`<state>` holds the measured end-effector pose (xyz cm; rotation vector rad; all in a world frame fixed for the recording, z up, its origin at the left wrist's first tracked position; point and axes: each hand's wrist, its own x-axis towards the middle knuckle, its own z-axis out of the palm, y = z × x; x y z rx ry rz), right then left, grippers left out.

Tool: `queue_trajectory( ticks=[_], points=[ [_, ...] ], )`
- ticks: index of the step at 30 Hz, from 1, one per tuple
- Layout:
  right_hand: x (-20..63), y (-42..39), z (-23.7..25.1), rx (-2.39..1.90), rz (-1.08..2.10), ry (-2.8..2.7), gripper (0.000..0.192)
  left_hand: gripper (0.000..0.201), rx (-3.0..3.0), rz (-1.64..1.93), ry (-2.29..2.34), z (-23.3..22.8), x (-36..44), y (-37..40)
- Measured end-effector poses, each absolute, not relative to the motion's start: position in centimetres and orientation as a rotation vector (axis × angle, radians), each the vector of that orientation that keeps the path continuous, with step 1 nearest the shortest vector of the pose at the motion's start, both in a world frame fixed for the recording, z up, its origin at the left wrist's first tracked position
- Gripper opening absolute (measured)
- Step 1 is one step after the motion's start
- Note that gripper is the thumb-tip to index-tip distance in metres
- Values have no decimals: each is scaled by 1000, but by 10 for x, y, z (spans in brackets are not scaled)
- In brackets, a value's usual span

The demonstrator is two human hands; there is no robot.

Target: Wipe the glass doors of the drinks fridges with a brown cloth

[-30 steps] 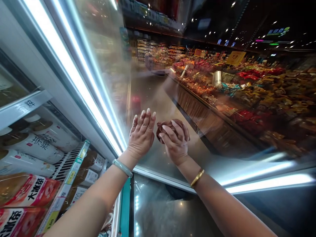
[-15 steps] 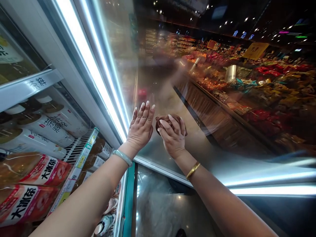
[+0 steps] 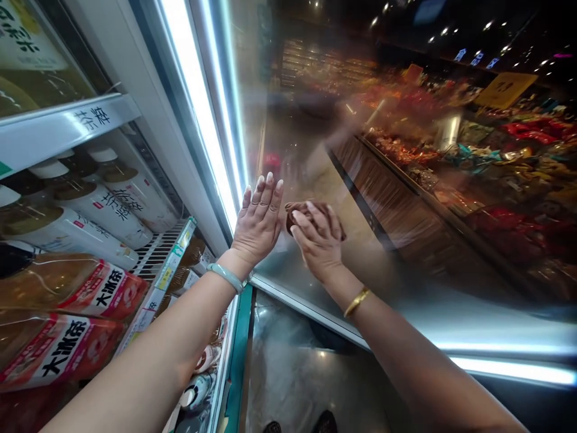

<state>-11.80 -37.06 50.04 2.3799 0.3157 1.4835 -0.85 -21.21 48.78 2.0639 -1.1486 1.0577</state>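
A brown cloth [image 3: 311, 215] is pressed against the open glass door [image 3: 360, 258] of a shop cooler by the right hand [image 3: 319, 243], its fingers curled over the bunched fabric and gripping it. The left hand [image 3: 258, 224] is laid flat on the same pane just beside it, fingers spread and straight, holding nothing. A pale green bangle [image 3: 225, 276] is worn on the left wrist and a gold bracelet [image 3: 356, 300] on the right. Bright light strips [image 3: 198, 102] are set along the door frame to the left of the hands. On the cooler shelves at the left, white-labelled tea bottles [image 3: 103, 207] are laid on their sides above red-labelled bottles [image 3: 85, 294], with price tags [image 3: 169, 270] clipped along the shelf edge. Through and in the glass, blurred stands of packaged goods [image 3: 496, 180] and ceiling lights are seen in a dim shop hall. A glossy grey floor [image 3: 293, 373] lies below, where the toes of dark shoes [image 3: 322, 422] are just visible
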Motion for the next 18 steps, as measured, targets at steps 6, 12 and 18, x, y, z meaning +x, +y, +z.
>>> queue_trajectory(
  ticks=[6,12,18],
  points=[
    [-95,-355,477,2433,1352,369,22,63,2088,1029,-1089,476,-7,-206],
    [-185,-407,463,2505,1215,507,19,67,2088,1097,-1283,443,-36,-224],
    [-166,-391,491,2470,1428,205,21,73,2003,1065,-1245,435,-46,-241]
  ],
)
